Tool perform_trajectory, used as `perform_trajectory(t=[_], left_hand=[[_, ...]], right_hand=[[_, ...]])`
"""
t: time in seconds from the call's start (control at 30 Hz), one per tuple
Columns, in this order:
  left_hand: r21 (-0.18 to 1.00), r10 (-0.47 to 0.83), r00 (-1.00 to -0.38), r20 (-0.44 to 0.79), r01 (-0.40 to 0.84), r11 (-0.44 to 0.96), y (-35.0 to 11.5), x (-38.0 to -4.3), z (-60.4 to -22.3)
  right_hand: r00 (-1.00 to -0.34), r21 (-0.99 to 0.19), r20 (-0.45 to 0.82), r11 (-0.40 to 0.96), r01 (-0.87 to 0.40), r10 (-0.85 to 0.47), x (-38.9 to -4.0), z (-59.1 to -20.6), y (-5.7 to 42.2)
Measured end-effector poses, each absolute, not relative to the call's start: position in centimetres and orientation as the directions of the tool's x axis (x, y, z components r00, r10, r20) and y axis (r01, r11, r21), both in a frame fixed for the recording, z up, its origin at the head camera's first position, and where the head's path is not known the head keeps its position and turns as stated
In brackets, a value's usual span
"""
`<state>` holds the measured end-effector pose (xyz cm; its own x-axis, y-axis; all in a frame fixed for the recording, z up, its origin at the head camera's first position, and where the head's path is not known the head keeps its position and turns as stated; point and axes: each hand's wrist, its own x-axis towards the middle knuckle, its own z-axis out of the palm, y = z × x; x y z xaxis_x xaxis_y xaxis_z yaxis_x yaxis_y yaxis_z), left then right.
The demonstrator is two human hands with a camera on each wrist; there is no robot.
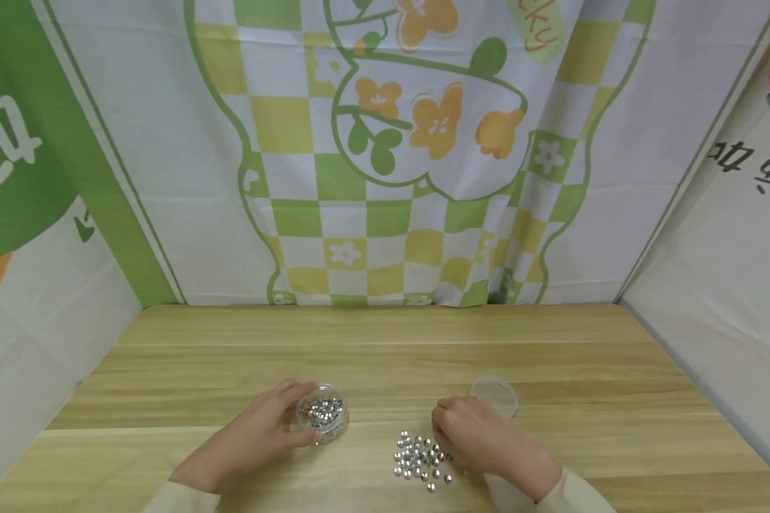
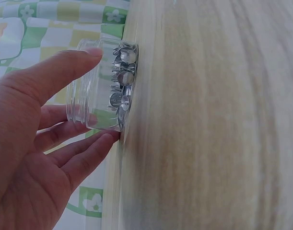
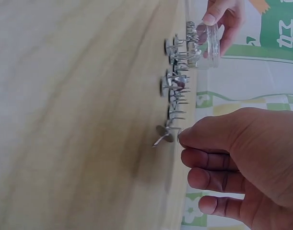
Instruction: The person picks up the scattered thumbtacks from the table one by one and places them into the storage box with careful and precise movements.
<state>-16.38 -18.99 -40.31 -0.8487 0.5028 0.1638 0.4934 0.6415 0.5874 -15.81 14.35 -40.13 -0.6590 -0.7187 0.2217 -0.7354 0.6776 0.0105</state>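
Note:
A clear round jar [image 2: 102, 98] with silver thumbtacks [image 1: 321, 411] inside stands uncovered on the table. My left hand [image 1: 263, 431] holds it from the left, thumb on one side of the wall and fingers on the other. Right of the jar, several loose thumbtacks [image 1: 417, 456] lie in a cluster, many with points up in the right wrist view. My right hand [image 1: 481, 434] is at the cluster's right edge, thumb and forefinger pinching what looks like a thumbtack [image 3: 180, 136], mostly hidden by the fingertips. Just beside them, one thumbtack [image 3: 164, 134] lies tipped on its side.
A clear round lid [image 1: 497, 395] lies flat on the wooden table [image 1: 231, 356], just beyond my right hand. Printed curtains [image 1: 423, 235] hang behind the table's back edge and along both sides.

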Motion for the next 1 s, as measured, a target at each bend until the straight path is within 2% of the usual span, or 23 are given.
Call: perform_trajectory(t=[0.4, 0.73, 1.0], left_hand=[[0.584, 0.497, -0.852, 0.164, 0.490, 0.647, -19.0, -16.4, -40.4], [0.576, 0.510, -0.842, 0.177, 0.508, 0.640, -19.1, -16.6, -40.4], [0.592, 0.521, -0.837, 0.166, 0.507, 0.627, -19.2, -16.7, -40.5]], right_hand=[[-0.644, -0.008, 0.229, 0.660, -0.751, -0.730, -16.6, -38.4, 12.5], [-0.590, 0.102, 0.217, 0.619, -0.779, -0.778, -17.5, -35.9, 7.3], [-0.542, 0.090, 0.219, 0.570, -0.817, -0.811, -18.7, -35.6, 2.8]])
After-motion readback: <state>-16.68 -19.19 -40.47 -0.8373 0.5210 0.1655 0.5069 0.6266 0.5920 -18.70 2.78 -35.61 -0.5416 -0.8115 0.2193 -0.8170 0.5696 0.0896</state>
